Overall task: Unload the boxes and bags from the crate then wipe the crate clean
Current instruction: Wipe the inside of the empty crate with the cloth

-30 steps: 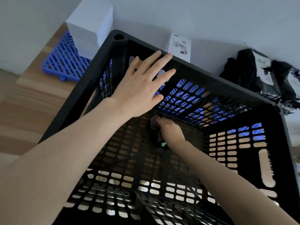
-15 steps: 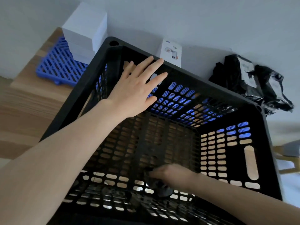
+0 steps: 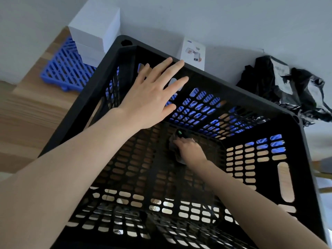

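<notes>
Black crate is stood on worktop. Its far wall, 11 o'clock, is pressed by left hand, fingers straight and spread. Dark cloth is clenched in right hand on crate floor.

Head view, close, steeply down into crate.

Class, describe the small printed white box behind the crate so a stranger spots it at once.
Start at the big black slotted plastic crate and follow its far rim. The small upright white cardboard box stands just behind it. Unlike the plain white boxes stacked to its left, it bears a printed product picture.
</notes>
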